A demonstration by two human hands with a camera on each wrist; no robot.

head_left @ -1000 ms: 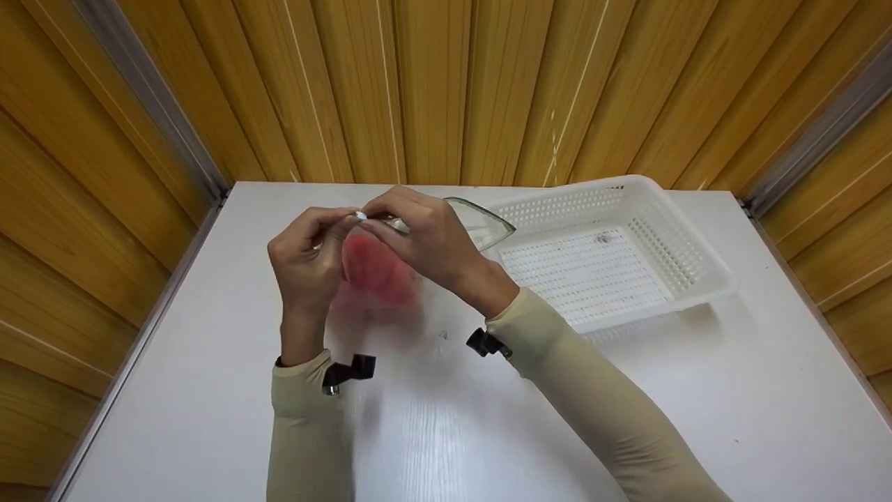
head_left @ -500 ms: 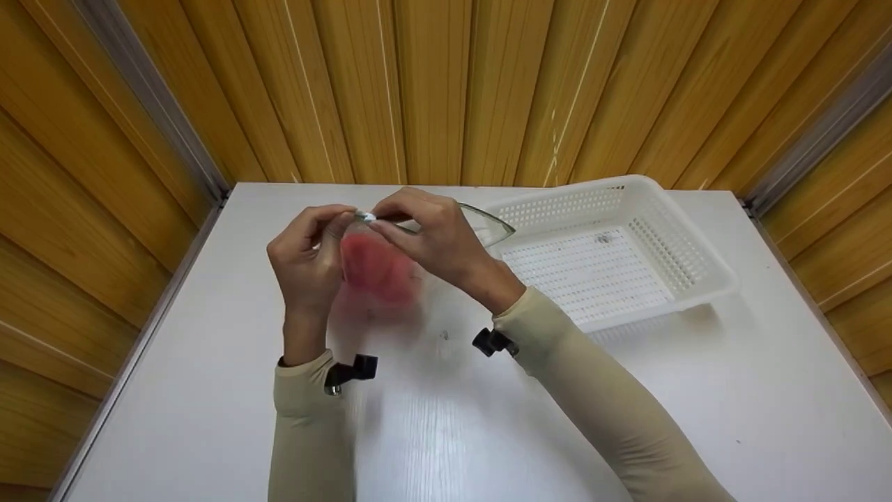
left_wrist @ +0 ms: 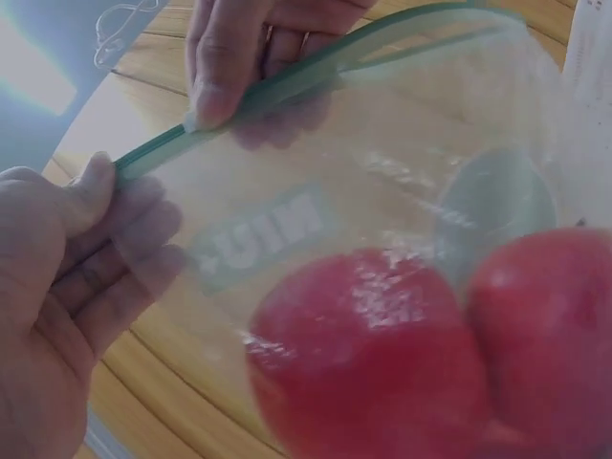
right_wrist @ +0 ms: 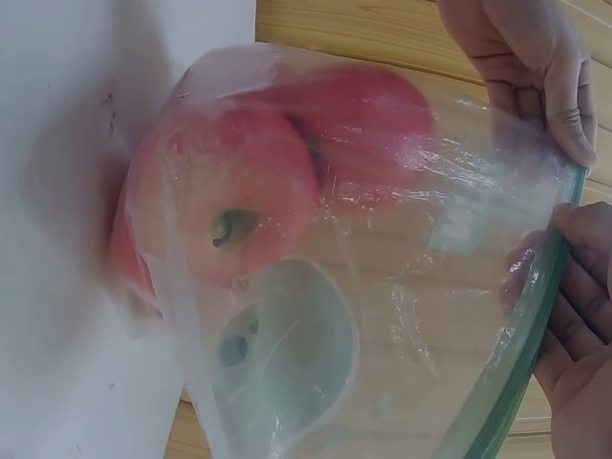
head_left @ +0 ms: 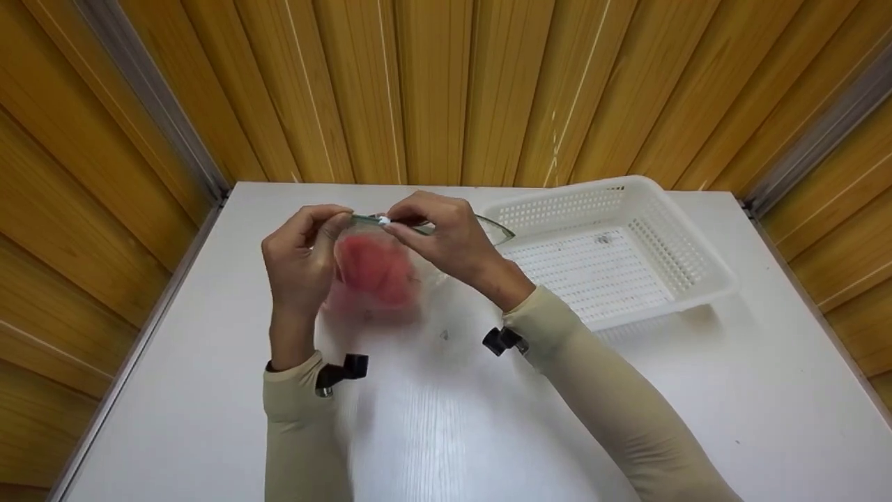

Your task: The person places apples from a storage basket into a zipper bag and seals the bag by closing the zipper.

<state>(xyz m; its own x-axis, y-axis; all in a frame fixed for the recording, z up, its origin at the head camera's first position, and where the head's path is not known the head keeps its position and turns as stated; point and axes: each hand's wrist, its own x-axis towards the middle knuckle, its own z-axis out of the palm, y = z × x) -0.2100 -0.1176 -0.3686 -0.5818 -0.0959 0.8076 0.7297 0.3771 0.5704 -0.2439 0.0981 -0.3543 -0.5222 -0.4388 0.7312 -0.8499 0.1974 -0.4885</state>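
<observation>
A clear zip bag (left_wrist: 382, 143) with a green zip edge (right_wrist: 521, 368) holds red apples (right_wrist: 229, 182) in its lower part. My left hand (head_left: 300, 254) pinches one end of the zip between thumb and fingers. Farther along the same edge, the thumb and fingers of my right hand (head_left: 446, 233) pinch a small white zip slider (head_left: 384, 220). Between the hands the green edge runs taut, and past my right hand it bows apart. In the right wrist view a stem shows on one apple through the plastic.
At the right stands a white perforated plastic basket (head_left: 697, 251), with the free end of the bag close to its left side. All this is on a white table (head_left: 432, 432), backed by a wood-patterned panel wall (head_left: 432, 90).
My right hand has moved rightward along the zip with the slider, away from my left hand. More of the green edge shows between them. My left hand has barely moved.
</observation>
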